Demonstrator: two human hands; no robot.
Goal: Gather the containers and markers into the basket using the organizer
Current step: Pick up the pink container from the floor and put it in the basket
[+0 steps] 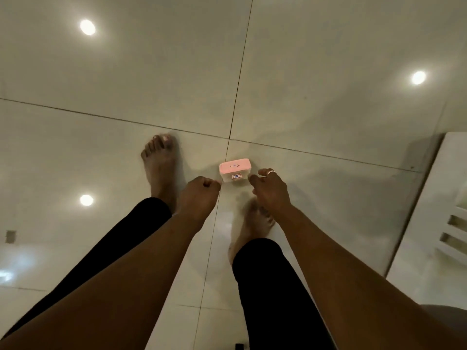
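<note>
Progress: early, by my judgement. Small clear plastic container with pink lid point(235, 171) sits on the glossy pale tile floor point(328, 72) at frame centre. Left hand point(198, 195), loosely curled, and right hand point(269, 189), fingers part-spread, flank it without holding. Basket, organizer, markers unseen.

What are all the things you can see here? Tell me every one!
box: one, pink lid, clear body with a small label, on the floor between the hands
floor: glossy pale tiles with dark grout lines, all around
light spots: three, white, reflected in the floor
white slatted thing: one, right edge, partly cut off
feet: two, bare, behind the hands
legs: two, black trousers, bottom middle
left hand: one, curled, left of the box
right hand: one, ring on a finger, right of the box
</note>
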